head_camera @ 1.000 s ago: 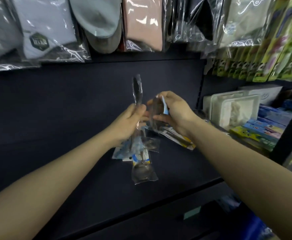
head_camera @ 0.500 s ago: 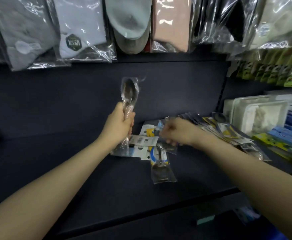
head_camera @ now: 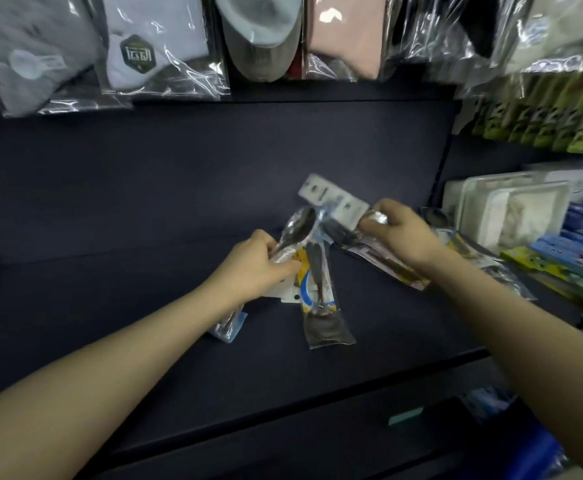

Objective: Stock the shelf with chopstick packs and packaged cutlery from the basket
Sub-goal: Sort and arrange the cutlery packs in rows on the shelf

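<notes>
My left hand (head_camera: pixel 253 263) grips a clear-wrapped metal spoon pack (head_camera: pixel 298 225), tilted low over the dark shelf (head_camera: pixel 110 289). My right hand (head_camera: pixel 399 233) pinches a cutlery pack with a white header card (head_camera: pixel 343 206), lifted at an angle. A spoon pack with a blue and yellow card (head_camera: pixel 321 306) lies flat on the shelf between my hands. Another pack (head_camera: pixel 229 325) pokes out from under my left forearm. Several more cutlery packs (head_camera: pixel 387 263) lie fanned out under my right hand. The basket is out of view.
Bagged socks (head_camera: pixel 165 53) hang in a row above the shelf. White plastic trays (head_camera: pixel 511 209) and blue and green boxes (head_camera: pixel 567 268) fill the shelf to the right, with green carded goods (head_camera: pixel 560 123) hanging above them. A lower shelf edge (head_camera: pixel 283 434) runs below.
My left hand has lowered its spoon pack from upright to a slant near the shelf. My right hand has lifted a white-carded pack off the pile.
</notes>
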Tool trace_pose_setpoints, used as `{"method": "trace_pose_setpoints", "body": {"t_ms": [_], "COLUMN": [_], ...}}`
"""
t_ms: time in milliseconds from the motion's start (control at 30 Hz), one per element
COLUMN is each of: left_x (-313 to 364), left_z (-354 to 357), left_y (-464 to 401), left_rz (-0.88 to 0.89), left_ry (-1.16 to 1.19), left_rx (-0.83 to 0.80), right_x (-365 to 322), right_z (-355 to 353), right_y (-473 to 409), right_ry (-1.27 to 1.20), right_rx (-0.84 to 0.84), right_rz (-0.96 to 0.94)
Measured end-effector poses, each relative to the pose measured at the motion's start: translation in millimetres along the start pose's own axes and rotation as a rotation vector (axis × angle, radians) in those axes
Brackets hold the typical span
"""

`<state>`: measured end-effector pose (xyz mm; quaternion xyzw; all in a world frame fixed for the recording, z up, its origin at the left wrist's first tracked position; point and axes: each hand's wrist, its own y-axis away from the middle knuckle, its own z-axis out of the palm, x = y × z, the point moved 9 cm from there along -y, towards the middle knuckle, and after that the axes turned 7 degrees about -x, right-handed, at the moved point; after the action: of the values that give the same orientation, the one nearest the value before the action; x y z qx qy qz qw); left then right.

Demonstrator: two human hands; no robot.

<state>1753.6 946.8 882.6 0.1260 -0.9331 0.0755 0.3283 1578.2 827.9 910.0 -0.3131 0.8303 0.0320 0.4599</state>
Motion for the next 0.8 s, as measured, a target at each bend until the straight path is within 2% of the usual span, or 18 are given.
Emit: {"method": "trace_pose_setpoints", "body": {"t_ms": [67, 167, 267, 333, 433, 533, 633, 700, 800], "left_x": [10, 22, 26, 27, 26, 21, 7, 1, -4], "left_z": [13, 35, 48, 48, 43, 37, 28, 22, 13], "left_y": [1, 4, 8, 9, 13, 15, 17, 21, 32], "left_rz": [-0.006, -0.049, -0.094, -0.116, -0.155, -0.191, -0.221, -0.201, -0.18], "left_ry": [0.002, -0.103, -0.303, -0.356, -0.385, -0.419, -0.311, -0.084, 0.29], "left_rx": [-0.056, -0.184, -0.236, -0.229, -0.215, -0.187, -0.204, -0.232, -0.245], "right_x": [18, 42, 48, 43, 25, 3, -11, -20, -29], "right_z": [-23, -28, -20, -18, -9, 17, 46, 59, 66], "right_y": [1, 5, 3, 0, -4, -6, -5, -3, -7], "right_ry": [0.118, 0.368, 0.515, 0.643, 0.828, 0.747, 0.595, 0.505, 0.439], "right_rx": [0.058, -0.006, -0.065, -0.028, 0.034, -0.034, -0.217, -0.316, -0.384], "right_rz": [0.066, 0.168, 0.176, 0.153, -0.013, -0.272, -0.445, -0.546, -0.561]}}
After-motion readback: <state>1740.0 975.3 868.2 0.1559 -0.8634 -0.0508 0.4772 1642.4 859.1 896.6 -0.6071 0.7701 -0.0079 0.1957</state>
